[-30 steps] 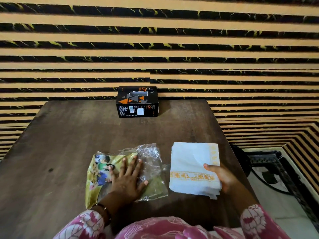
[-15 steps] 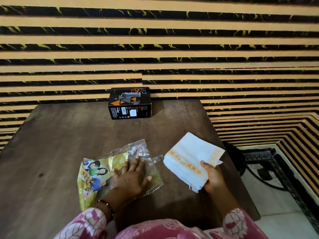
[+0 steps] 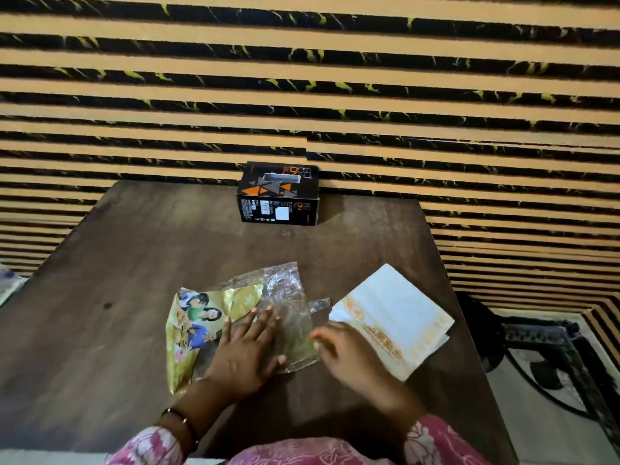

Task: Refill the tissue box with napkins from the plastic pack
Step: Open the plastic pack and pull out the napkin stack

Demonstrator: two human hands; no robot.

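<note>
The left hand (image 3: 246,350) lies flat with its fingers spread, palm down on the plastic pack (image 3: 235,317), pressing it against the table (image 3: 134,256). The right hand (image 3: 349,355) is blurred; it hovers open with loosely curled fingers, holding nothing, between the clear end of the pack and the napkins (image 3: 394,317). Whether its fingertips touch either of them cannot be told.

The plastic pack looks flattened and crumpled. Its left part is printed in yellow-green with a picture of several people, and one corner of that print is folded over; its right part is clear, wrinkled film that catches the light. It lies in the near middle of the table.

The napkins sit just right of the pack as a neat folded stack, turned at an angle to the table edge. They are white with an orange-yellow patterned band along the near-left side and a fainter band on the right edge. One corner reaches close to the table's right edge.

The tissue box (image 3: 280,196) stands well apart at the far edge of the table, against the striped wall (image 3: 302,78). It is black with orange and grey triangles, a slot in its top face and a white label on the front.

A bangle (image 3: 183,421) circles the left wrist, and pink patterned sleeves (image 3: 147,448) show at the bottom.
</note>
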